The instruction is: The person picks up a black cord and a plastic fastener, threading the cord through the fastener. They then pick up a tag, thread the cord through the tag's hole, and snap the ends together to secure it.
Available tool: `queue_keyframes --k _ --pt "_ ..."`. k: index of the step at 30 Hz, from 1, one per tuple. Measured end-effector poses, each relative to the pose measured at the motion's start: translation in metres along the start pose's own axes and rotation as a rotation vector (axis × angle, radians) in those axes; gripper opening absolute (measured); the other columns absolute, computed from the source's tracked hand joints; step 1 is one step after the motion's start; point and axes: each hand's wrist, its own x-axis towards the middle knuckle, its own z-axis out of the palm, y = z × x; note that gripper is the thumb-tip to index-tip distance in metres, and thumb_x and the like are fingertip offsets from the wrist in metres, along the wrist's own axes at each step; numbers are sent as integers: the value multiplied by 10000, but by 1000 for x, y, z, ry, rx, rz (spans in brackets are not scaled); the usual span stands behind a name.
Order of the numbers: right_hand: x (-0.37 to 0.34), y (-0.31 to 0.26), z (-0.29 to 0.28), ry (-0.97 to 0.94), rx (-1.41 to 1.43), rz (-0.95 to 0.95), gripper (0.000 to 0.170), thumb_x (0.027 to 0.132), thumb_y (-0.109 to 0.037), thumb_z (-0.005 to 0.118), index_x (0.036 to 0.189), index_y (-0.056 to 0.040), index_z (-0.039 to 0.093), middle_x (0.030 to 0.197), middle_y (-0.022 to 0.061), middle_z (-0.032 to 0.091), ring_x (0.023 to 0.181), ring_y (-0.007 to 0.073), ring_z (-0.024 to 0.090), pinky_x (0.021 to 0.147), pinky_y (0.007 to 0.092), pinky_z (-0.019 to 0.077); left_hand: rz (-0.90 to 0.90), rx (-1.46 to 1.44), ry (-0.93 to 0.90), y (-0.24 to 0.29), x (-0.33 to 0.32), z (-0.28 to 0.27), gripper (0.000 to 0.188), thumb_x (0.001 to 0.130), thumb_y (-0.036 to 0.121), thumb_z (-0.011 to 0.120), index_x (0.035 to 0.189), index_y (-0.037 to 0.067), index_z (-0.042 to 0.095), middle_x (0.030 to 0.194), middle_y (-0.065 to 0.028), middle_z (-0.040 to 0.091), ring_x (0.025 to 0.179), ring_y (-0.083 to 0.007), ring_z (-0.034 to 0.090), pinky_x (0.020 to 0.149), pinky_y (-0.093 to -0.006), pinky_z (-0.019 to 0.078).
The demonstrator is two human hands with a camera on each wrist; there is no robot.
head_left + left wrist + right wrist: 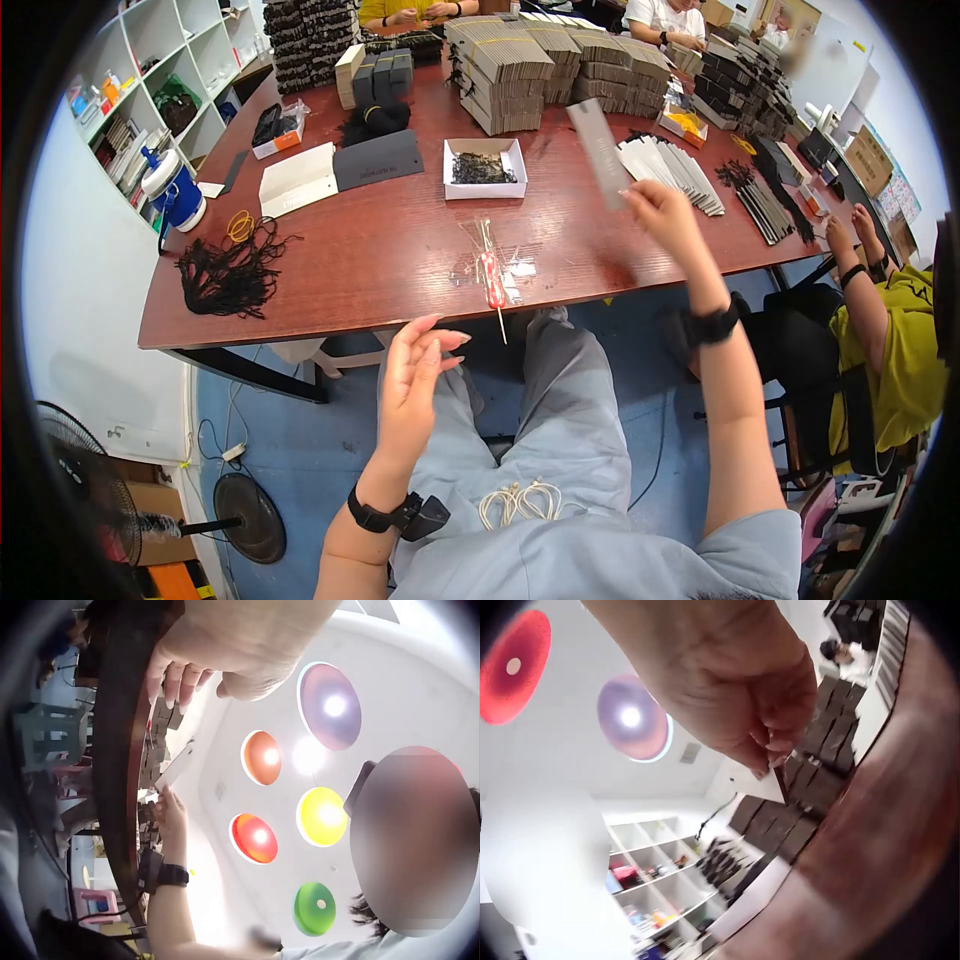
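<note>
- Grey card (598, 150) is hanging in the air above the table (370, 265), between the grey stacks (500, 75) and me, and my right hand (665, 220) is pinching its lower end.
- The reddish-brown table is carrying a white box (485, 193) of small dark pieces, a red-handled tool (492, 280) (its tip is poking past the near edge), black cords (235, 275) on the left and pale cards (680, 175) fanned out on the right.
- Around me, white shelves (150, 85) are standing at the left and a fan (90, 490) below them; other people are sitting at the far side and on my right.
- My right arm is reaching forward, fingertips closing narrowly on the card.
- My left hand (410, 385) is hovering palm-up near the table edge, fingers loosely bent and apart, holding nothing that I am seeing.
- The print on the card is coming out too faint to read (blur, mostly).
- In the right wrist view, my hand is hiding part of the card, and I am not managing to tell whether the dark cord (718, 816) is joined to it.
</note>
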Motion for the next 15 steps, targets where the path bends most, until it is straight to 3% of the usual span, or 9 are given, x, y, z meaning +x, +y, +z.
queue_keyframes --k 3,5,8,9,11,12,15 --pt "46 54 -35 -26 -419 45 279 749 -242 577 772 36 584 569 102 551 499 179 521 510 309 422 -35 -18 85 -3 -5 -18 269 891 167 359 1119 29 396 951 -82 529 920 -142 495 774 -289 412" --pt "56 82 -44 26 -384 147 278 720 -255 600 767 19 596 608 128 576 569 227 566 563 328 440 -53 -1 144 -3 -6 -29 254 888 170 368 1094 30 417 920 -73 533 883 -129 499 744 -275 419" --pt "52 85 -50 199 -605 72 371 649 -293 670 898 -40 563 712 147 587 691 284 574 631 357 441 -42 49 199 -1 -4 -47 247 880 155 381 1085 22 422 901 -67 537 844 -123 511 727 -257 422" --pt "53 102 -50 317 -637 -120 356 652 -268 674 904 -48 552 581 119 559 534 216 561 534 330 430 -34 73 211 3 -3 -54 245 877 150 386 1081 19 424 896 -67 537 834 -122 515 722 -252 423" --pt "56 115 -54 307 -586 -122 333 670 -206 664 923 -31 536 546 104 542 491 193 545 471 307 416 -8 107 263 17 4 -69 220 864 115 409 1057 13 442 896 -65 538 819 -120 518 713 -243 425" --pt "53 105 -52 281 -519 -10 327 684 -185 651 942 -29 525 527 88 524 455 157 521 432 295 397 55 191 265 20 8 -79 211 858 101 424 1046 9 450 895 -65 540 818 -115 518 708 -238 426" --pt "46 86 -44 273 -384 -33 275 732 -140 609 963 -24 514 515 38 492 419 92 457 388 228 348 232 490 305 35 30 -112 180 824 48 467 987 -18 505 877 -58 555 800 -100 525 674 -217 425"
